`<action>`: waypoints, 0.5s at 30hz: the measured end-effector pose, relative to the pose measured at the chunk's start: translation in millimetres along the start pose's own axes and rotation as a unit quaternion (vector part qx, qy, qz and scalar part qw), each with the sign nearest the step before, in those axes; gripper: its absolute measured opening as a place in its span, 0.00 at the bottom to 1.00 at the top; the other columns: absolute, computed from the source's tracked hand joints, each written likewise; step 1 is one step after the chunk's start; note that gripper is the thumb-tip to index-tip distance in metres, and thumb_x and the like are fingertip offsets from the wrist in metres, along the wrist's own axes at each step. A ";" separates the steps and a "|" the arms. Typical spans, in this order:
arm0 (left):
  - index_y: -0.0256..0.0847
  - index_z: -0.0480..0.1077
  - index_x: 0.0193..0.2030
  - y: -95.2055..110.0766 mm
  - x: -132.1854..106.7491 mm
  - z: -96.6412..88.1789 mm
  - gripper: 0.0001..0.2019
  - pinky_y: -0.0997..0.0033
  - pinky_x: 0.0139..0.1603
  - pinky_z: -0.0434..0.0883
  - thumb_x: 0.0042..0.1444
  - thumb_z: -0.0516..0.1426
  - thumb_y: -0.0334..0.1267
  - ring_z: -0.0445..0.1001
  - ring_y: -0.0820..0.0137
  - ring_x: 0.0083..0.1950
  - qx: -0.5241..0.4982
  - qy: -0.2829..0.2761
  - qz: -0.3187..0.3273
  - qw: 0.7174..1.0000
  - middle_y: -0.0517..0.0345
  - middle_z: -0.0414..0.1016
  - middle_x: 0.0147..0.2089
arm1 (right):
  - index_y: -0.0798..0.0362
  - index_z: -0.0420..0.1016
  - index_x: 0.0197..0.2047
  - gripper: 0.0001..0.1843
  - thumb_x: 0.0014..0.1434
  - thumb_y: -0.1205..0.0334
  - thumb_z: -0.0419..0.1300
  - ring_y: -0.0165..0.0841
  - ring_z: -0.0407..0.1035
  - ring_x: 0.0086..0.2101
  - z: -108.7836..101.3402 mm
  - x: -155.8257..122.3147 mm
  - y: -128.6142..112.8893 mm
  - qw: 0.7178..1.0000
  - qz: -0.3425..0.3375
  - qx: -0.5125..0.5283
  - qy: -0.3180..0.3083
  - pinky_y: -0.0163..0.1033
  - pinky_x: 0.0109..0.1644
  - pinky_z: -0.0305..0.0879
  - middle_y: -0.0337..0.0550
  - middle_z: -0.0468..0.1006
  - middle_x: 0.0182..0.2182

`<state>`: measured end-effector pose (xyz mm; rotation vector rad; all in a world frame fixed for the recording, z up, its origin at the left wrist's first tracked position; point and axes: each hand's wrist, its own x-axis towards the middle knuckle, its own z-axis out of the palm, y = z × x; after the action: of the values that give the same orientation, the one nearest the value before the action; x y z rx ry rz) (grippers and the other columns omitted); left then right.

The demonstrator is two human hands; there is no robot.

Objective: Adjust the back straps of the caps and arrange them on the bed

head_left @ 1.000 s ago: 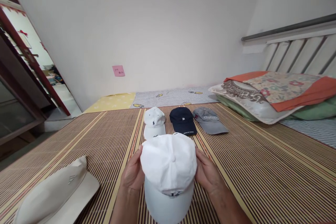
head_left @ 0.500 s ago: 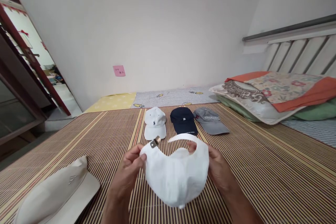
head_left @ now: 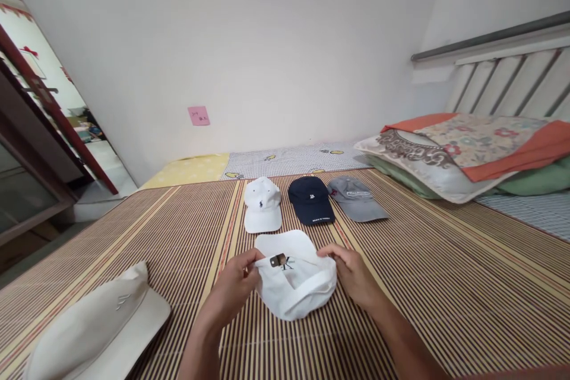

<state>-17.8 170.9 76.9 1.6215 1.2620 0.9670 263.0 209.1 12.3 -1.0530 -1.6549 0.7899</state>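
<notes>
A white baseball cap (head_left: 289,291) is between my hands, its brim pointing away from me and its back strap with a metal buckle undone. My left hand (head_left: 238,279) pinches the left edge of the cap near the buckle. My right hand (head_left: 350,270) has its fingers closed on the right edge. Just beyond stands a second white cap (head_left: 262,205) with a small dark logo. Beside that one are a navy cap (head_left: 310,200) and a grey cap (head_left: 357,199), in a row. At the near left lies a beige cap (head_left: 98,323) on its side.
A striped bamboo mat (head_left: 178,231) covers the bed. Pillows with a floral, orange-edged cover (head_left: 490,142) lie at the right by the headboard. The wall (head_left: 285,59) behind bears a pink note (head_left: 198,116). A doorway is at far left.
The white cap in my hands has tipped over and come down towards the mat, its brim now showing at the far side. Both hands still grip its edges.
</notes>
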 end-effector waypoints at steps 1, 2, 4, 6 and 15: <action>0.41 0.74 0.32 0.3 0.1 -0.3 0.05 0.70 0.35 0.63 0.57 0.56 0.35 0.66 0.67 0.34 -0.003 -0.010 0.001 1.000 0.59 0.72 0.33 | 0.51 0.81 0.41 0.17 0.68 0.55 0.52 0.44 0.78 0.42 -1.1 -0.3 -4.4 0.999 0.001 -0.012 0.037 0.46 0.47 0.70 0.48 0.85 0.39; 0.41 0.74 0.34 0.0 0.5 -0.7 0.05 0.69 0.37 0.64 0.58 0.57 0.36 0.66 0.67 0.35 -0.002 -0.020 0.006 1.000 0.59 0.72 0.33 | 0.51 0.80 0.42 0.17 0.68 0.55 0.52 0.44 0.78 0.43 -1.7 -1.1 -10.9 0.997 -0.002 -0.023 0.073 0.46 0.48 0.70 0.48 0.85 0.41; 0.41 0.74 0.36 -2.2 2.1 -1.1 0.05 0.68 0.39 0.65 0.58 0.60 0.39 0.67 0.66 0.37 0.008 -0.032 0.012 0.999 0.59 0.73 0.35 | 0.51 0.79 0.44 0.17 0.70 0.54 0.51 0.42 0.78 0.43 -1.5 -5.2 -28.5 0.993 -0.021 -0.034 0.115 0.45 0.49 0.70 0.47 0.85 0.41; 0.40 0.75 0.37 -5.9 4.2 -1.0 0.08 0.68 0.39 0.64 0.57 0.63 0.43 0.67 0.66 0.37 0.018 -0.036 0.011 0.999 0.58 0.73 0.35 | 0.49 0.78 0.46 0.16 0.72 0.53 0.51 0.40 0.77 0.42 1.1 -11.7 -48.1 0.993 -0.050 -0.041 0.096 0.43 0.47 0.70 0.45 0.84 0.41; 0.40 0.76 0.38 -9.9 4.8 2.2 0.13 0.69 0.36 0.63 0.64 0.60 0.48 0.70 0.67 0.35 0.003 -0.056 0.039 0.998 0.57 0.76 0.35 | 0.53 0.77 0.42 0.10 0.58 0.71 0.71 0.44 0.74 0.44 23.9 -24.9 -68.7 0.953 -0.131 -0.241 -0.128 0.48 0.49 0.66 0.44 0.82 0.39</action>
<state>-18.1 176.6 67.2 1.7165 1.1346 0.9056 225.1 157.7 55.1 -1.0540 -2.2297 0.3620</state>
